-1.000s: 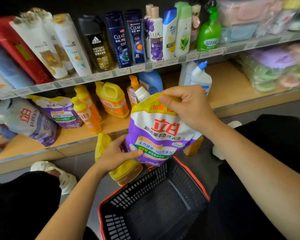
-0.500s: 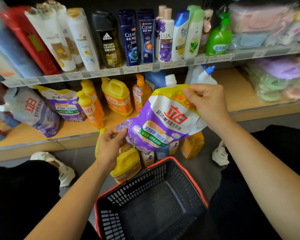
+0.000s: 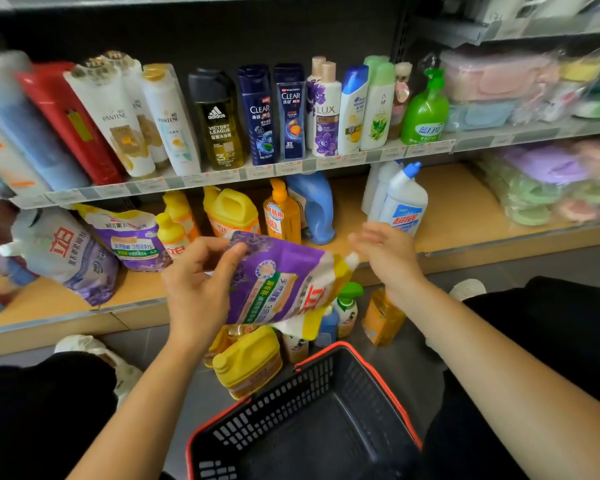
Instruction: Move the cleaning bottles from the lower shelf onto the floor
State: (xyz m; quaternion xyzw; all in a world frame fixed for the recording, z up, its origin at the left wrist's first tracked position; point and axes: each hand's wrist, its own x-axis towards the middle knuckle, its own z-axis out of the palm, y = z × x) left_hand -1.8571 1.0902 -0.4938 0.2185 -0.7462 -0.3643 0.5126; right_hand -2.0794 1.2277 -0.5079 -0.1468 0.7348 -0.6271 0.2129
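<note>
My left hand (image 3: 196, 289) grips a purple and yellow detergent refill pouch (image 3: 284, 285) by its bottom corner; the pouch hangs tilted, spout to the right, above the floor. My right hand (image 3: 383, 251) is open just right of the spout, apart from it. On the floor below stand a yellow jug (image 3: 248, 363), a green-capped pump bottle (image 3: 347, 306) and an orange bottle (image 3: 381, 317). The lower shelf (image 3: 447, 233) holds yellow bottles (image 3: 172, 230), a yellow jug (image 3: 232, 213), an orange bottle (image 3: 281, 213), a blue bottle (image 3: 314, 206), white toilet cleaners (image 3: 404, 199) and two more pouches (image 3: 125, 237).
A black shopping basket with a red rim (image 3: 312, 420) sits on the floor in front of me. The upper shelf (image 3: 222, 174) carries shampoo bottles. Packaged sponges (image 3: 548, 188) lie at the lower shelf's right. My knees frame both sides.
My right hand has let go of the pouch's top and moved off to the right. The pouch has swung sideways, now held by my left hand alone. The camera has tilted up.
</note>
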